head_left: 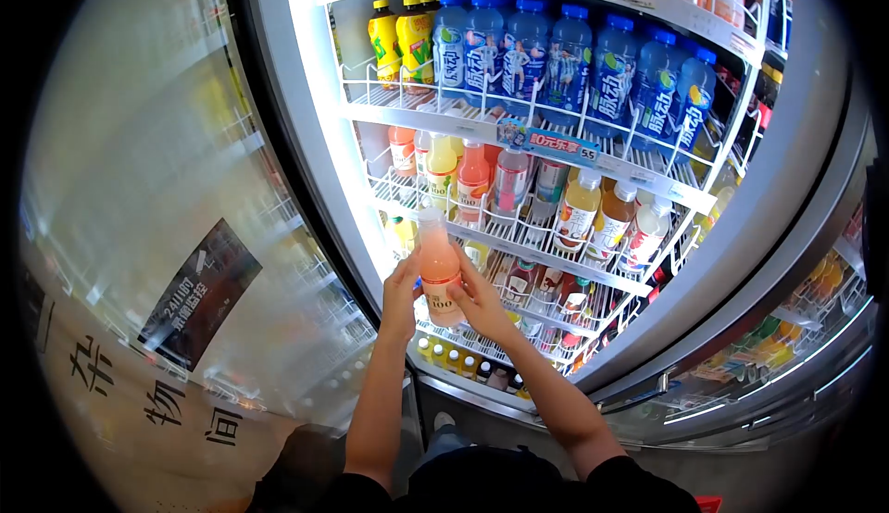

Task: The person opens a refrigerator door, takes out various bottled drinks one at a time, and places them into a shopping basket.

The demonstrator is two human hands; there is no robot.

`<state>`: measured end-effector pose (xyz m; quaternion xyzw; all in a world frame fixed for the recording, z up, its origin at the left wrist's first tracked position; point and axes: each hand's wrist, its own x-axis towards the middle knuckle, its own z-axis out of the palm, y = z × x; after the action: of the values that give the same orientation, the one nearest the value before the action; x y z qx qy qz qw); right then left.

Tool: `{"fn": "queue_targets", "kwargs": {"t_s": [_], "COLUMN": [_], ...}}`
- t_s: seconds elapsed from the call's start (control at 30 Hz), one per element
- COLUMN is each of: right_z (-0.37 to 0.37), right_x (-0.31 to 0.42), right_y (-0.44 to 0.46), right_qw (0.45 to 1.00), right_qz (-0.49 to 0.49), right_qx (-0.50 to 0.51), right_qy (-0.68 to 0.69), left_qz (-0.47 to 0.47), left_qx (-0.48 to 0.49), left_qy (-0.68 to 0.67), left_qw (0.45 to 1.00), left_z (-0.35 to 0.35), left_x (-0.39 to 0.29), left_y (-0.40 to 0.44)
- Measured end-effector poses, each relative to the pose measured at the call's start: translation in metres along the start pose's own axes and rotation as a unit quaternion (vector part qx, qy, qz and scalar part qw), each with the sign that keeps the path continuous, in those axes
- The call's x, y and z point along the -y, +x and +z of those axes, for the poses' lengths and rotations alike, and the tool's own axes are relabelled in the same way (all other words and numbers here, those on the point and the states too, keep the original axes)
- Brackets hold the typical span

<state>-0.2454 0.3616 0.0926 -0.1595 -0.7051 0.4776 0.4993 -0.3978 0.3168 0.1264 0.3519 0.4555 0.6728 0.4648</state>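
Observation:
A pink drink bottle [439, 268] with a pale cap and a label reading 100 is held upright between both hands, in front of the fridge shelves. My left hand [401, 295] grips its left side, and my right hand [478, 300] has its fingers on the right side. Behind it, the middle shelf [519, 244] holds pink and yellow bottles, among them a similar pink-red bottle [472, 178]. White-capped tea-coloured bottles [579, 209] stand farther right on that shelf.
Blue bottles [567, 59] and yellow bottles [415, 43] line the shelf above. Small bottles [454, 359] stand at the fridge bottom. An open glass door [167, 198] is on the left. A curved door frame [741, 272] is on the right.

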Motion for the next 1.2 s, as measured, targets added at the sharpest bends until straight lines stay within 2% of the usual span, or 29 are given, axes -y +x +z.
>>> {"fn": "queue_targets", "kwargs": {"t_s": [0.07, 0.13, 0.3, 0.4, 0.47, 0.6, 0.63, 0.73, 0.77, 0.87, 0.93, 1.2], "right_z": [-0.014, -0.025, -0.048, -0.05, -0.052, -0.052, -0.052, -0.049, -0.047, -0.039, -0.033, 0.017], "right_x": [0.011, 0.027, 0.053, 0.054, 0.056, 0.066, 0.066, 0.069, 0.072, 0.085, 0.08, 0.093], "right_y": [-0.022, -0.041, -0.086, -0.116, -0.132, -0.16, -0.167, -0.182, -0.186, -0.194, -0.207, -0.266], "right_qw": [0.991, 0.994, 0.98, 0.966, 0.953, 0.941, 0.942, 0.925, 0.924, 0.926, 0.927, 0.927], "right_qz": [0.08, 0.066, 0.11, 0.127, 0.17, 0.162, 0.158, 0.174, 0.17, 0.178, 0.181, 0.226], "right_qx": [-0.006, -0.021, -0.098, -0.167, -0.21, -0.252, -0.263, -0.303, -0.31, -0.311, -0.311, -0.292], "right_qy": [0.107, 0.082, 0.133, 0.151, 0.14, 0.156, 0.139, 0.149, 0.144, 0.118, 0.11, 0.064], "left_qz": [0.002, -0.002, -0.025, -0.077, -0.065, -0.077, -0.069, -0.11, -0.138, -0.119, -0.156, -0.111], "left_qx": [0.041, 0.072, 0.129, 0.147, 0.184, 0.206, 0.254, 0.309, 0.325, 0.374, 0.39, 0.418], "left_qy": [-0.036, -0.034, -0.076, -0.105, -0.064, -0.019, 0.03, 0.051, 0.073, 0.064, 0.086, 0.116], "left_qw": [0.999, 0.997, 0.988, 0.981, 0.979, 0.975, 0.964, 0.943, 0.933, 0.918, 0.903, 0.894], "left_z": [0.008, 0.015, 0.041, 0.045, 0.047, 0.055, 0.055, 0.061, 0.058, 0.056, 0.048, -0.001], "left_x": [0.012, 0.026, 0.057, 0.086, 0.097, 0.105, 0.104, 0.093, 0.095, 0.09, 0.088, 0.106], "left_y": [-0.017, -0.033, -0.069, -0.085, -0.095, -0.113, -0.115, -0.135, -0.136, -0.148, -0.151, -0.2]}}
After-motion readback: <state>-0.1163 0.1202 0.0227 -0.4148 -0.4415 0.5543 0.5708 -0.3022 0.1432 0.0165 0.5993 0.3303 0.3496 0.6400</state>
